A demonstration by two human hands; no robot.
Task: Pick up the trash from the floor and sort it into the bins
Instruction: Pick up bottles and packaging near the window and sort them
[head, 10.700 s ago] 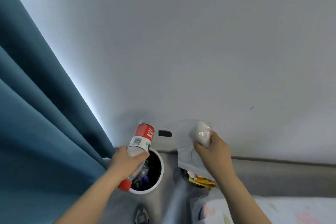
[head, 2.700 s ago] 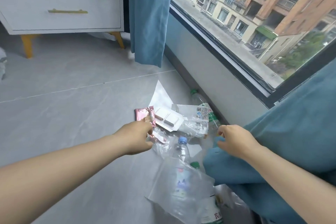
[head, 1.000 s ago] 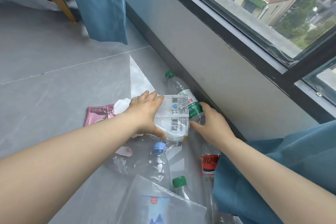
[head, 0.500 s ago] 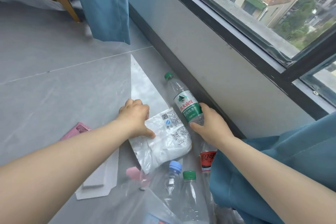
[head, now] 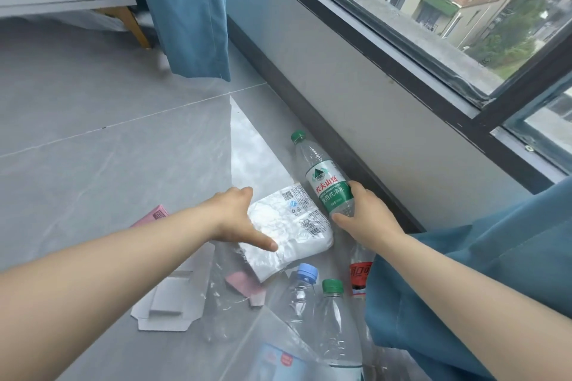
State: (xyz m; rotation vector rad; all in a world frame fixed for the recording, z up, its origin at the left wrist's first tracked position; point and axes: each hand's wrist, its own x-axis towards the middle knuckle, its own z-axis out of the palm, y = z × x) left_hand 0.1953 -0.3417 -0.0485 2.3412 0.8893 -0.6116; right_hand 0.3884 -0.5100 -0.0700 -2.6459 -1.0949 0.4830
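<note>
pick-up step, both hands loaded at once. left hand had the white pack: thumb laid across its top, fingers curled over the far edge, so we read it as a closed grip on the pack, not a flat press. right hand was wrapped round the lower body of the green-label bottle, thumb on the near side, fingers at the label edge. pack and bottle sat side by side, touching or nearly so, low on the floor close to the wall; we couldn't tell whether either was clear of the floor. more trash lay nearer to us: blue-cap bottle, green-cap bottle just beside it, red-label bottle partly under the curtain, flat card to the left, pink wrapper beyond our left forearm, clear film under and around the lot. no bins in view. our read: plenty left to collect. next move called for lifting both items straight up, turning to find the bins, then splitting them: bottle to whichever bin takes plastics, pack by what it is, which we couldn't confirm from the print. risks: pack looked soft and may sag out of a one-edge grip; film may drag along; bottle looked empty and light, so moderate squeeze.
</note>
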